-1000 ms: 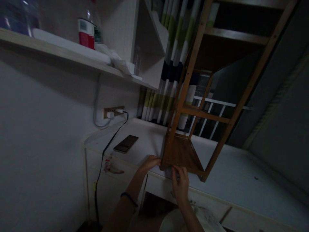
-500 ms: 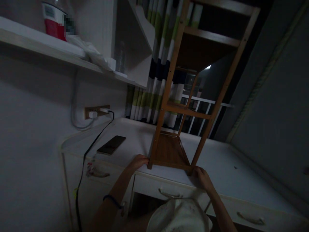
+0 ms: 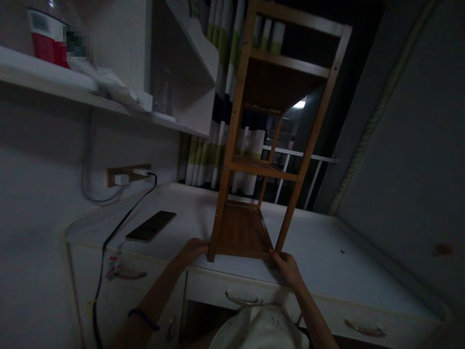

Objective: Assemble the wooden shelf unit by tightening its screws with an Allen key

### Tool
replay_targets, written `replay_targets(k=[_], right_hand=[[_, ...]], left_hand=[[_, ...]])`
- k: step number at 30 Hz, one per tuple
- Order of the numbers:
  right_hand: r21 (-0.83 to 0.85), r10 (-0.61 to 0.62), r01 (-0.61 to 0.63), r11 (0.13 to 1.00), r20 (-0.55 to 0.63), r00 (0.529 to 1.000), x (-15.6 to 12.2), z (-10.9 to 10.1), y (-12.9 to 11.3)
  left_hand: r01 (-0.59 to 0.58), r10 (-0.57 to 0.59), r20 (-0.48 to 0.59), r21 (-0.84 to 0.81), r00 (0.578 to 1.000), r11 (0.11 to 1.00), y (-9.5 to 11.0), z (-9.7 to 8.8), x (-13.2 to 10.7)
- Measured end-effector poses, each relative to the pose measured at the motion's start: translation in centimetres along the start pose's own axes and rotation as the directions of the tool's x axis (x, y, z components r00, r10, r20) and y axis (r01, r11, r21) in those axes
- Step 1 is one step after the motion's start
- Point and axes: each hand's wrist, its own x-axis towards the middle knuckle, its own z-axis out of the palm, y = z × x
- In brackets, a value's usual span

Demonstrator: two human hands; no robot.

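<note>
A tall wooden shelf rack [image 3: 262,169] with several tiers stands on the white desk [image 3: 319,252], close to its front edge. My left hand [image 3: 194,251] is closed at the foot of its front left leg, fingertips partly hidden behind the wood. At the front right corner my right hand [image 3: 287,267] grips the bottom of the rack, its thumb over the low front rail and the other fingers mostly out of sight. Left of the rack a dark phone [image 3: 151,226] lies flat on the desk.
A black cable [image 3: 123,220] runs from the wall socket [image 3: 113,176] down over the desk's left edge. Above hangs a white wall shelf [image 3: 119,104] with a red-and-white labelled container [image 3: 49,41]. Behind the rack are a striped curtain [image 3: 198,162] and a white railing [image 3: 316,157].
The whole view has shifted, so the desk and rack appear further left. My right thumb now shows over the rack's front rail. Both hands stay at the rack's foot.
</note>
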Motion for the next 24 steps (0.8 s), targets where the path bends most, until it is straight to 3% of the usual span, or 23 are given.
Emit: replay_targets(k=[16,24], right_hand=[[-0.385,-0.143,0.047,0.922,-0.224,0.964,-2.2,-1.2,0.2],[-0.535,-0.191,0.069,0.842,-0.176,0.966,-3.3,-1.4,0.6]], left_hand=[[0.003,-0.003,0.023,-0.007,1.0,1.0,1.1,1.5,-1.5],[0.023,-0.022,-0.014,0.05,1.0,0.998,1.6,1.9,-2.5]])
